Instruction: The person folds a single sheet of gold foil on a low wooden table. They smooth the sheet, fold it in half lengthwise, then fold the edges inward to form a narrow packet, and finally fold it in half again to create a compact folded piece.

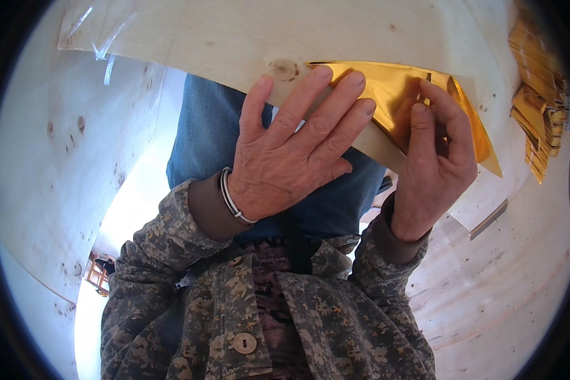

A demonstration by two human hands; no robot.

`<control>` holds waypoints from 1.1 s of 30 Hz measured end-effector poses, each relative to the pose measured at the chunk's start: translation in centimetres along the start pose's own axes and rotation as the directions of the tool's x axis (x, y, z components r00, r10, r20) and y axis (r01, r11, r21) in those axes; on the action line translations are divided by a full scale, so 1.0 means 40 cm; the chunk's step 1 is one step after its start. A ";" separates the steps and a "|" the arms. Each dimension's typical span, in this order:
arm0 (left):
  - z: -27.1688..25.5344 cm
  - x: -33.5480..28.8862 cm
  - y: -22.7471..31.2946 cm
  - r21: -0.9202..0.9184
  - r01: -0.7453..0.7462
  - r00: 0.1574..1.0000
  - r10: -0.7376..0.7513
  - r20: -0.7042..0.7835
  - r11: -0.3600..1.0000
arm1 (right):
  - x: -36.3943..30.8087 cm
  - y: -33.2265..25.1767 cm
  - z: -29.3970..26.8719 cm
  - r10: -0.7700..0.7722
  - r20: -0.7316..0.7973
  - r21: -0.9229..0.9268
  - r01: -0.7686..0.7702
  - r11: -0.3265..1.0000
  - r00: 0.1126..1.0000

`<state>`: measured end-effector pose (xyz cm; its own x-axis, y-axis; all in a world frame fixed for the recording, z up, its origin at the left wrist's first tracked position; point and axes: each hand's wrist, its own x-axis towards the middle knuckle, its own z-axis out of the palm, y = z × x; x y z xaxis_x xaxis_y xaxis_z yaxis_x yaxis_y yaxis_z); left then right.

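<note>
A shiny gold foil sheet [392, 82] lies on the pale wooden board [221, 31], its right part creased and tapering to a point. My left hand [297, 136] is open, palm down and fingers spread, with the fingertips over the foil's left part. Over the right part of the sheet is my right hand [438, 142], its fingers curled and the thumb close to the index finger. What it pinches, if anything, cannot be made out. Part of the foil is hidden behind both hands.
A stack of gold folded foil pieces [538, 101] stands at the far right. Clear plastic strips [104, 47] hang at the board's left corner. A thin metal-looking bar [487, 220] lies to the right, below the board's edge. My legs in blue jeans [202, 126] are under the board.
</note>
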<state>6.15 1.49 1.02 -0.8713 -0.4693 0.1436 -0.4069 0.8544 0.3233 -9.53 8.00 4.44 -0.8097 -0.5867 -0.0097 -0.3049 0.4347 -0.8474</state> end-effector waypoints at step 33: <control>0.021 0.001 -0.001 0.015 0.002 0.999 -0.001 -0.045 1.000 | 0.012 0.018 -0.007 -0.201 0.033 -0.116 0.204 0.972 0.979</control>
<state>5.91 1.62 0.21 -0.8575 -0.4801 0.1849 -0.4128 0.8566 0.3096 -10.27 8.23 3.98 -0.7148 -0.6844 0.1437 -0.5197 0.3823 -0.7641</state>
